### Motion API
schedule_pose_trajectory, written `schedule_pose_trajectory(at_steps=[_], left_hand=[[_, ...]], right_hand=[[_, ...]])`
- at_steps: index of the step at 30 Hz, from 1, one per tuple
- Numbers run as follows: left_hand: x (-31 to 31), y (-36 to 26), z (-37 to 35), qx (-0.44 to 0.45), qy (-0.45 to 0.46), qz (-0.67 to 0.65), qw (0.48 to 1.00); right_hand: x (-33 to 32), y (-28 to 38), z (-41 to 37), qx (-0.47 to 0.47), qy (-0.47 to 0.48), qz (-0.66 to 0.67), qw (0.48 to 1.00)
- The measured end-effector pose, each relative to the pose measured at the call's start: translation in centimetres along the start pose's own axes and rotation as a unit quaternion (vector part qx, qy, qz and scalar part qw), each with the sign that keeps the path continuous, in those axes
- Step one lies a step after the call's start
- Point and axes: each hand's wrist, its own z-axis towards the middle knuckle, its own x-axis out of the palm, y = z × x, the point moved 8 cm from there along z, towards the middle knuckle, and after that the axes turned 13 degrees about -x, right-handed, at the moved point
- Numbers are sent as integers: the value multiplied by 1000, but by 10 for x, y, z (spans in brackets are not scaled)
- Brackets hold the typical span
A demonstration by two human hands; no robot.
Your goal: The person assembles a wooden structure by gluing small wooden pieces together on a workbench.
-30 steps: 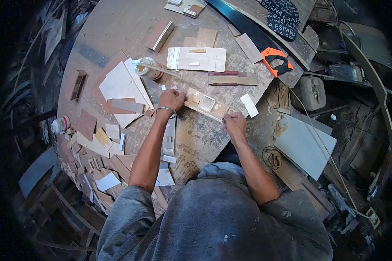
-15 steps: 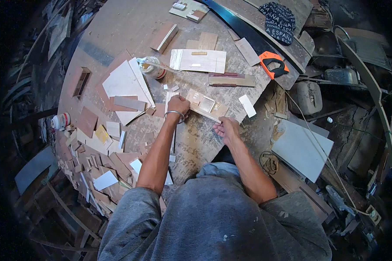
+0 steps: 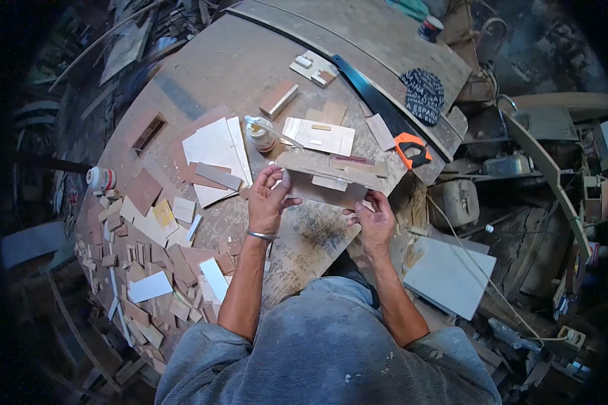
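Note:
Between my two hands is a thin wooden panel [image 3: 327, 194] with smaller wood pieces fixed to it, tilted up off the table. My left hand [image 3: 267, 202] pinches its left end between thumb and fingers, a metal bangle at the wrist. At the opposite end, my right hand [image 3: 375, 219] grips the lower corner with its thumb and fingers. Just beyond the panel stands a jar [image 3: 261, 137] with whitish smears and a stick across its top. Near the jar lies a pale board [image 3: 319, 136] carrying small strips.
A handsaw with an orange handle [image 3: 412, 150] lies at the table's right edge near a dark printed cap [image 3: 422, 98]. Many wood offcuts [image 3: 175, 263] cover the left side. A white-lidded tub [image 3: 101, 178] stands at the left edge. Beyond the right edge lies a pale sheet [image 3: 449, 277].
The panel has been lifted and tipped up from lying nearly flat on the table. Both hands have turned, thumbs now showing on its near side. The camera view has shifted.

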Motion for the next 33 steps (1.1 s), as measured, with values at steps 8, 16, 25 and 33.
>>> schedule_pose_trajectory(at_steps=[8, 16, 25, 33], left_hand=[[0, 1, -100, -111, 117, -166, 973], [-46, 71, -155, -293, 133, -211, 923], [-42, 75, -174, -325, 193, -104, 920], [-30, 71, -161, -283, 197, -80, 935]], right_hand=[[2, 10, -19, 20, 88, 71, 993], [0, -22, -44, 54, 233, 28, 970], [23, -30, -38, 84, 368, -11, 926], [32, -32, -17, 79, 371, -46, 924]])
